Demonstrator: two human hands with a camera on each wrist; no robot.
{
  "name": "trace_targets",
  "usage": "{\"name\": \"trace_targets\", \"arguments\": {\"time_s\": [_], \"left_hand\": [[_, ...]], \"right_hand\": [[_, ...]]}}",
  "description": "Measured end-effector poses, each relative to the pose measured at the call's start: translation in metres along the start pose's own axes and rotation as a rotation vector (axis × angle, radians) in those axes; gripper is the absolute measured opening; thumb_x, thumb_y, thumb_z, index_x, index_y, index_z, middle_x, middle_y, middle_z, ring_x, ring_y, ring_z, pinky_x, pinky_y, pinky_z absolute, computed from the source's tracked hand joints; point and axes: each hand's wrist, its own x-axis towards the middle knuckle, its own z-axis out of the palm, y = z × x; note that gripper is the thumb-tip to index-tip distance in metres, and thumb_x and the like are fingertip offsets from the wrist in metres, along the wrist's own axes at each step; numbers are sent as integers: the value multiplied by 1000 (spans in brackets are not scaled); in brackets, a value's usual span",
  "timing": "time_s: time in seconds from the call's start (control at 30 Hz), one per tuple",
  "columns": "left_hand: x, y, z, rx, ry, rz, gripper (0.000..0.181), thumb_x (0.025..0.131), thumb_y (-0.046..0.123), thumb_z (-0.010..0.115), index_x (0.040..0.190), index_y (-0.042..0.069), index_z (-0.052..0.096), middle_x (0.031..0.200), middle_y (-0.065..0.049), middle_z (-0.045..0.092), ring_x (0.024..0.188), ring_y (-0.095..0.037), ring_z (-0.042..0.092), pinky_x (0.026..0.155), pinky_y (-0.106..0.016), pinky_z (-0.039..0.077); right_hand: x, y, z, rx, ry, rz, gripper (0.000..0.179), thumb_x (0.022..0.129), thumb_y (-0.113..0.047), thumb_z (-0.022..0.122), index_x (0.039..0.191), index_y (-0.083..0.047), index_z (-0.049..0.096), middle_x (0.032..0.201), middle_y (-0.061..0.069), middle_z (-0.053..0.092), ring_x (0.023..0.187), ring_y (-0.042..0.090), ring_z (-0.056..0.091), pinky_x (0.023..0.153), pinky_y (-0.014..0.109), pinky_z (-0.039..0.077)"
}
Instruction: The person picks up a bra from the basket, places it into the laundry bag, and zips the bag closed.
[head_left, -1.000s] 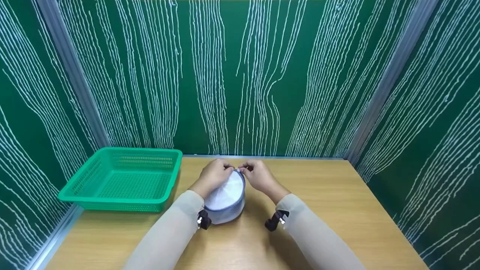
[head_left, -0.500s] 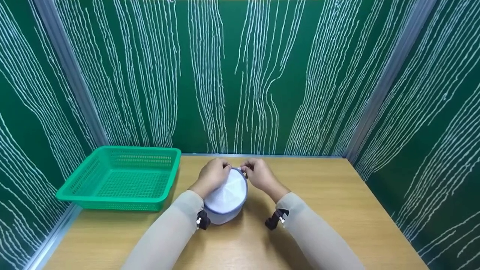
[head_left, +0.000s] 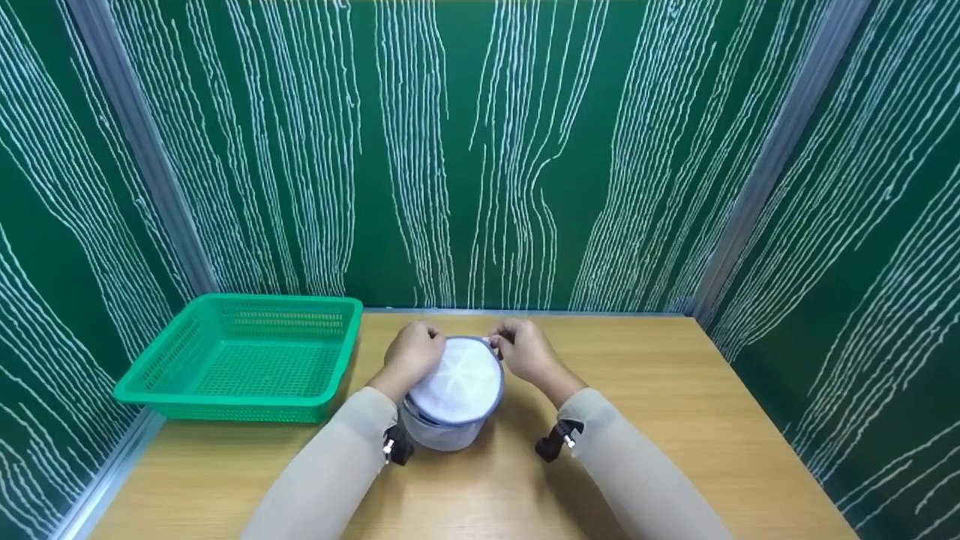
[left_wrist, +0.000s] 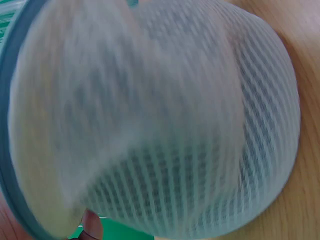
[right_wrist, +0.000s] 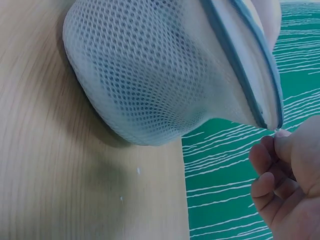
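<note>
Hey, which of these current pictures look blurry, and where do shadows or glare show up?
Left wrist: the mesh bag is blurred, its weave smeared in places; right wrist: the weave is mostly crisp, with soft shadow on the wooden table; head: fairly sharp, with a pale sheen at the table's bottom centre and shadow beside the right sleeve.

In the left wrist view we find the mesh bag [left_wrist: 190,110] blurred and cut off at twelve o'clock. From the head camera, the left hand [head_left: 415,351] largely hides its own fingers from us. The right wrist view crops the right hand [right_wrist: 302,172] at four o'clock; the pale tab [right_wrist: 277,131] it pinches is too small for us to identify. At six o'clock the head view cuts off both sleeves [head_left: 330,461].
</note>
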Motion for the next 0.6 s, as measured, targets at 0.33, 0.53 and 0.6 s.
{"name": "trace_targets", "arguments": {"time_s": [0.33,0.53,0.6], "left_hand": [[-5,-16,-2,-48,18,-112,31,116,30,55,98,13,74,98,-5,67,91,-23,62,80,-40,51],[-6,-25,-4,-52,36,-130,32,116,30,53,99,11,73,102,-7,67,95,-25,60,87,-42,51],[-7,-26,-5,-56,36,-124,31,116,30,53,100,11,73,104,-8,68,97,-26,61,89,-44,52]], "right_hand": [[-3,3,0,4,1,13,12,109,2,69,102,-3,78,98,11,79,87,20,74,78,32,66],[-4,5,2,18,11,19,11,109,2,70,102,-1,79,97,12,80,86,22,75,76,32,66],[-5,5,3,11,18,11,12,109,2,69,103,0,79,96,12,80,85,22,75,76,32,66]]}}
